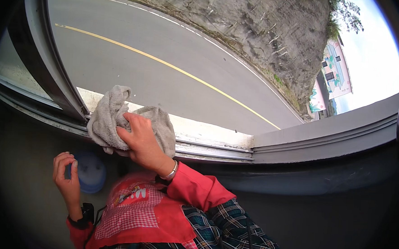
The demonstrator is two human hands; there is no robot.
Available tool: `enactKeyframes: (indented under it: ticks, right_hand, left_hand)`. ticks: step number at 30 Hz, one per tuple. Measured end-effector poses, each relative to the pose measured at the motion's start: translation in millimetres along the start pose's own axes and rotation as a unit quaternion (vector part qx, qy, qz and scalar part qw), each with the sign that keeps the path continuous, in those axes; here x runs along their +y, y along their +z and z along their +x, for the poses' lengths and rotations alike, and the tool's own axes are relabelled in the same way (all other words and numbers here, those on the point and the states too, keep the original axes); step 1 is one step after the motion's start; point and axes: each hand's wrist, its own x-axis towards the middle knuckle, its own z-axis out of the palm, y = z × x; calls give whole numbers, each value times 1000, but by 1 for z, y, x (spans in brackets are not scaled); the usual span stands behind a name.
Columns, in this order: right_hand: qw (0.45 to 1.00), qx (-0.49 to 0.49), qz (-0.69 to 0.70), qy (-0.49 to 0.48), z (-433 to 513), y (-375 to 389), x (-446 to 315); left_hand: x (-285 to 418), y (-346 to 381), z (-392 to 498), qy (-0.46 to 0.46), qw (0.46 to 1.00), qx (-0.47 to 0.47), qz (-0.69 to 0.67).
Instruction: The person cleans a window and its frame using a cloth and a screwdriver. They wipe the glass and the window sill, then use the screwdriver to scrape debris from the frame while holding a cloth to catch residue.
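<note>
My right hand (144, 140) grips a bunched grey terry cloth (110, 121), with thumb and fingers pressed into its folds. The cloth lies over the metal track of a sliding window (215, 150), against the upright edge of the window sash (50, 59). Part of it spreads beyond my knuckles, and the track beneath it is hidden. Lower left, my left hand (65, 173) is raised with its fingers loosely bent and nothing visible in them. Behind and below that hand is a round blue tub or basin (90, 173), its contents blurred.
A grey window frame (320, 134) bounds the opening on the right. Outside the pale sill (199, 124) runs a paved road (154, 78) with a yellow line, below a rock slope (258, 29). A painted building (337, 71) stands far right. I wear a red apron (174, 221).
</note>
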Motion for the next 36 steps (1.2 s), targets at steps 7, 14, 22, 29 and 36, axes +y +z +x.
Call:
enactKeyframes:
  ticks: [7, 14, 22, 29, 36]
  right_hand:
    - [995, 60, 26, 72, -98, -49, 46]
    - [861, 198, -244, 399, -270, -197, 86]
    - [928, 156, -165, 294, -220, -117, 76]
    - [988, 115, 47, 95, -130, -36, 75]
    - [948, 148, -7, 282, -259, -142, 142]
  left_hand:
    - [50, 53, 16, 139, 985, -99, -5]
    - [70, 89, 4, 130, 983, -126, -22]
    - [78, 106, -13, 140, 982, -125, -19]
    - [89, 138, -14, 176, 971, -154, -41]
    - [87, 121, -18, 180, 975, -122, -33]
